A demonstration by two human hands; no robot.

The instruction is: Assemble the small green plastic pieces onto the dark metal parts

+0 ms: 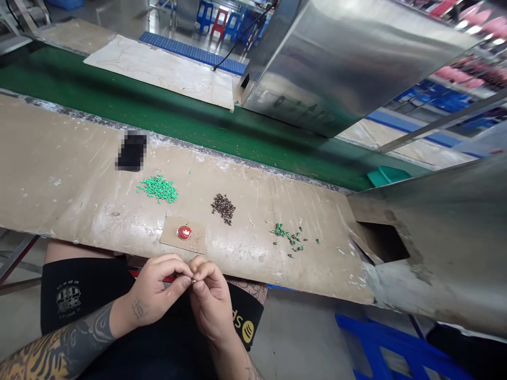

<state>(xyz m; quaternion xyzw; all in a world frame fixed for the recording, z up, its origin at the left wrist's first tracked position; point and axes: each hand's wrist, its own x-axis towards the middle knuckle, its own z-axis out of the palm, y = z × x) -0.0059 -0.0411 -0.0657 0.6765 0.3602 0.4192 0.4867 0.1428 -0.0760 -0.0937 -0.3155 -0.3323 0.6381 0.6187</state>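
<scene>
A scuffed tan workbench (245, 264) runs beside a green conveyor belt (158, 116); one black object (132, 151) on it is blurred beyond recognition. At its near edge, the left hand (158, 290) and right hand (212, 301) pinch a tiny metal piece (194, 281), mostly hidden by the fingertips, near loose green granules (158, 188).

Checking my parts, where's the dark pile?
In the head view, the dark pile lies on the worn bench top, right of the green pile and up-right of the red disc.

Black fabric (253, 316) shows "ds" and a yellow Spotify logo (247, 331) (the rest is hidden).
</scene>
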